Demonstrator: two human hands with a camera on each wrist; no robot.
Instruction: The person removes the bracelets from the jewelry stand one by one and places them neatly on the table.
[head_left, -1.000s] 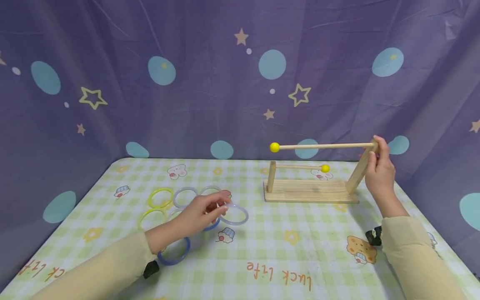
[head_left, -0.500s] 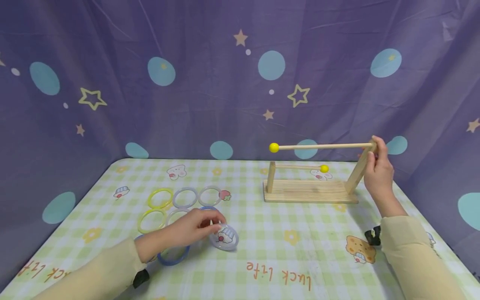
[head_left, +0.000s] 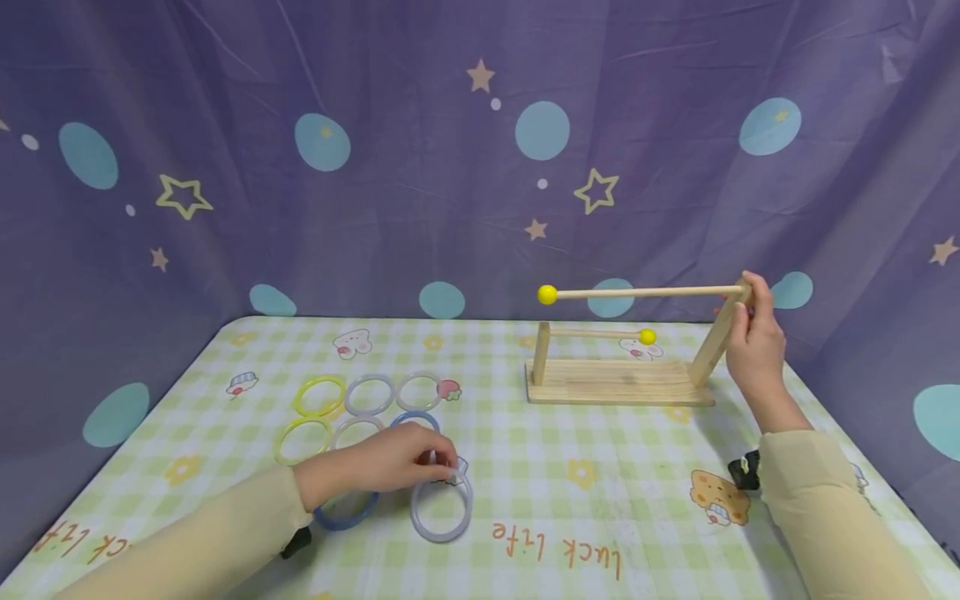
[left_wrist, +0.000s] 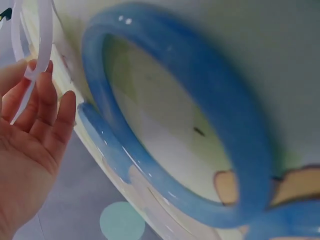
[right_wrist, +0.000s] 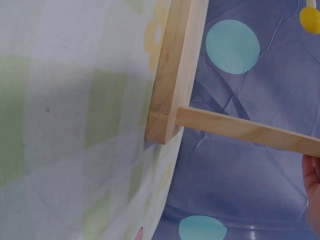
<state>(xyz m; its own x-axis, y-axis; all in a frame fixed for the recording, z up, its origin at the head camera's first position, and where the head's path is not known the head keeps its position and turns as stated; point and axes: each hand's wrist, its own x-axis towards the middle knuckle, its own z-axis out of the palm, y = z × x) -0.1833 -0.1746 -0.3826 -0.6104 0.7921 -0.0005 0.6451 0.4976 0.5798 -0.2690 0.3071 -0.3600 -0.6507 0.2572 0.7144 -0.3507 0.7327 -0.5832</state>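
Observation:
My left hand [head_left: 437,465] pinches the far edge of a pale clear ring [head_left: 441,510], which lies low over the tablecloth near the front. In the left wrist view that ring [left_wrist: 43,40] sits at my fingertips [left_wrist: 46,80], and a blue ring [left_wrist: 200,125] fills the frame. My right hand [head_left: 752,337] grips the top of the slanted post of a wooden stand [head_left: 615,387]. From the post a long rod with a yellow ball [head_left: 547,293] reaches left. A short rod with a second yellow ball [head_left: 647,337] sits lower. The right wrist view shows the stand's base [right_wrist: 175,75] and post [right_wrist: 250,132].
Several rings lie left of centre: yellow ones [head_left: 321,395] [head_left: 302,440], clear ones [head_left: 370,394] [head_left: 419,390], a blue one [head_left: 415,419] and another blue one [head_left: 347,510] by my left wrist. A purple starry curtain [head_left: 450,167] encloses the checked table [head_left: 600,483].
My left hand has carried the clear ring from the middle of the ring cluster toward the near edge and lowered it to the cloth. The right hand has stayed on the post.

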